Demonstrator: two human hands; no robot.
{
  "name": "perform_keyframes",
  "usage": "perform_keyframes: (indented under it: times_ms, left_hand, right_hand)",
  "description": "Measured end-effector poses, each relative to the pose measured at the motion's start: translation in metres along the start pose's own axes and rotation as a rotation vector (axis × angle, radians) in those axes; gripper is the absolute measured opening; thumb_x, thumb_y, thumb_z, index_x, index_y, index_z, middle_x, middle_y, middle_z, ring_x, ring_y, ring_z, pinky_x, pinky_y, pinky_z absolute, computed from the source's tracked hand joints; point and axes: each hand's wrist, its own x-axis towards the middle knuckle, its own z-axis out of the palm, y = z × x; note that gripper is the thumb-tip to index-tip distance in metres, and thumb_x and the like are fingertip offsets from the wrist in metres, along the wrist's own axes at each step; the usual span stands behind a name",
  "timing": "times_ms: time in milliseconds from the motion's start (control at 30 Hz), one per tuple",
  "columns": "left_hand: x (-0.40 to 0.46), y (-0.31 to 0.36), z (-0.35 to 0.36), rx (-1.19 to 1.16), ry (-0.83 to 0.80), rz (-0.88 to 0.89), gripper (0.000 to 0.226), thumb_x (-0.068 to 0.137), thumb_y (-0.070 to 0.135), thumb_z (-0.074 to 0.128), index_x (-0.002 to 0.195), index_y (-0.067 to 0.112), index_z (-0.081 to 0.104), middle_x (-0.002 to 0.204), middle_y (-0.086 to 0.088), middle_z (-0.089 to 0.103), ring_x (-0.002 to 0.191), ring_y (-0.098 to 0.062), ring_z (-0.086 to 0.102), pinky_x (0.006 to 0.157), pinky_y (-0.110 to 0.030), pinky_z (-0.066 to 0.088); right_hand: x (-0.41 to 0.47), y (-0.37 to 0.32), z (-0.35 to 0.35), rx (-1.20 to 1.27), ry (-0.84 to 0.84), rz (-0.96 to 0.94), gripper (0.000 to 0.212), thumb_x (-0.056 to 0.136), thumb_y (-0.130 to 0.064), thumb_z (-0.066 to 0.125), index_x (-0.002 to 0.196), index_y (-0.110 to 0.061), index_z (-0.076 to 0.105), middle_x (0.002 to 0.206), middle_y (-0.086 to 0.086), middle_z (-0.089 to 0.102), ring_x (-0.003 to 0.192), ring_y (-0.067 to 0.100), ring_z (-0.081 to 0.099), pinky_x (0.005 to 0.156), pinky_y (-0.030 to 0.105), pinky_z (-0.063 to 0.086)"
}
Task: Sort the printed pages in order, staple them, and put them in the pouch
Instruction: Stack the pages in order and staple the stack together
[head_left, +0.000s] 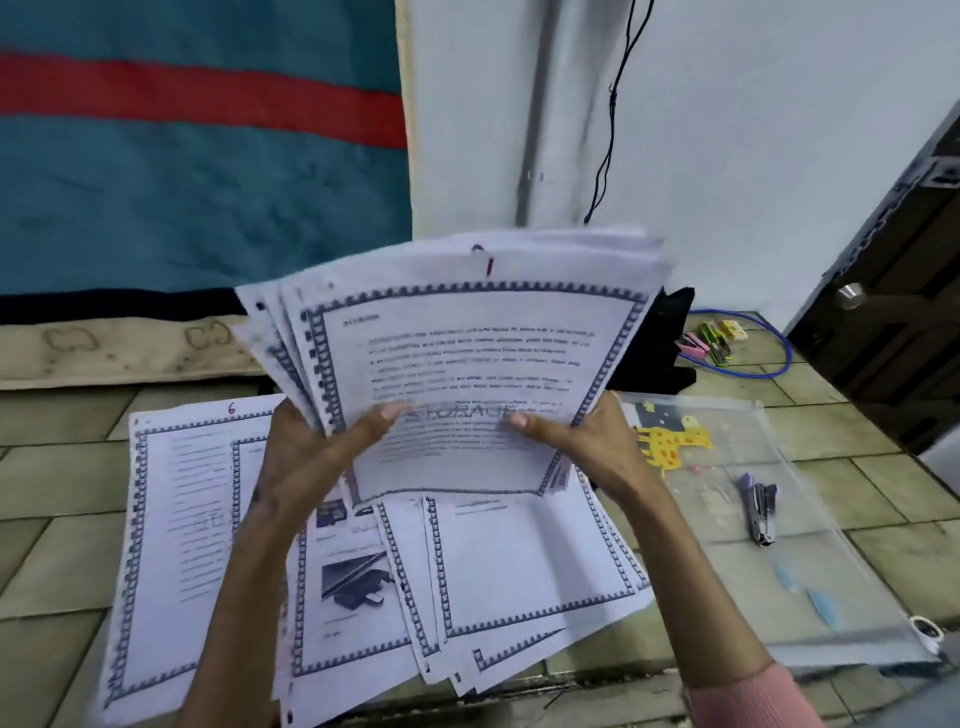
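Both hands, left hand (306, 452) & right hand (587, 441), hold a fanned stack of pages (467, 364), thumbs pinching the front. The fan is loose, so sheets could slip onto the loose pages (519, 561) on the floor & mix up the order.

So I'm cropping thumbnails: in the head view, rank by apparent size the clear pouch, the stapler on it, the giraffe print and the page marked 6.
1. Page marked 6 and clear pouch: similar, unsure.
2. Giraffe print.
3. Stapler, slightly smaller.

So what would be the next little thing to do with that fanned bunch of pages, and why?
Probably slide the front sheet, marked 1, free with the right hand, while the left hand holds the rest. The held pages are fanned, and other sheets, including page 6, lie unsorted below.
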Motion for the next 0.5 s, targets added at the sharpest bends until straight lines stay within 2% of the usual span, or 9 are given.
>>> perform_keyframes:
  times_ms: [67,100,167,233,400,467,500]
  left_hand:
    - [-0.001,-0.011,-0.004,0.052,-0.007,-0.048,0.03,0.07,0.013,0.075,0.092,0.031,0.064,0.077,0.028,0.07,0.077,0.013,0.065,0.065,-0.005,0.051]
    - [-0.001,-0.016,-0.004,0.064,0.008,-0.076,0.028,0.072,0.012,0.073,0.096,0.024,0.065,0.081,0.02,0.071,0.076,0.009,0.065,0.064,-0.008,0.052]
    - [0.001,-0.025,-0.003,0.084,0.039,-0.116,0.032,0.08,0.005,0.067,0.11,0.009,0.061,0.098,0.001,0.068,0.083,-0.004,0.065,0.072,-0.019,0.051]
    - [0.003,-0.029,0.001,0.107,0.052,-0.136,0.035,0.081,0.0,0.065,0.115,0.003,0.058,0.104,-0.007,0.064,0.09,-0.019,0.062,0.082,-0.03,0.05]
    - [0.0,-0.041,0.011,0.099,0.021,-0.177,0.04,0.073,0.013,0.076,0.11,0.016,0.059,0.102,0.002,0.062,0.091,-0.009,0.059,0.089,-0.028,0.047]
    - [-0.001,-0.041,0.018,0.052,0.079,-0.205,0.05,0.068,0.015,0.08,0.111,0.017,0.055,0.104,0.005,0.061,0.094,-0.009,0.057,0.091,-0.025,0.044]
    - [0.0,-0.039,0.021,0.027,0.11,-0.208,0.049,0.066,0.013,0.081,0.107,0.021,0.054,0.101,0.008,0.06,0.09,-0.006,0.058,0.088,-0.021,0.045]
  right_hand:
    - [-0.002,0.011,-0.001,-0.053,-0.057,0.028,0.035,0.068,0.002,0.079,0.089,-0.024,0.067,0.082,-0.021,0.073,0.083,-0.003,0.068,0.071,0.009,0.05]
    - [-0.002,0.017,0.0,-0.052,-0.07,0.038,0.037,0.067,0.003,0.079,0.089,-0.025,0.067,0.083,-0.021,0.073,0.084,-0.003,0.068,0.071,0.01,0.051]
    - [-0.001,0.028,0.005,-0.019,-0.063,0.052,0.038,0.066,0.003,0.079,0.093,-0.02,0.067,0.088,-0.014,0.074,0.088,0.003,0.069,0.072,0.014,0.053]
    - [0.001,0.034,0.01,0.009,-0.026,0.048,0.04,0.064,0.001,0.081,0.099,-0.011,0.068,0.095,-0.005,0.074,0.092,0.01,0.07,0.073,0.018,0.054]
    - [0.006,0.041,0.019,0.032,0.026,0.054,0.033,0.062,0.0,0.083,0.088,-0.016,0.071,0.084,-0.012,0.075,0.083,0.008,0.071,0.067,0.016,0.054]
    - [0.008,0.039,0.024,0.075,0.045,0.064,0.03,0.062,-0.005,0.083,0.084,-0.02,0.071,0.081,-0.011,0.075,0.08,0.007,0.071,0.066,0.016,0.053]
    - [0.008,0.038,0.025,0.104,0.061,0.068,0.027,0.063,-0.006,0.082,0.083,-0.02,0.071,0.081,-0.01,0.075,0.08,0.007,0.071,0.065,0.016,0.053]
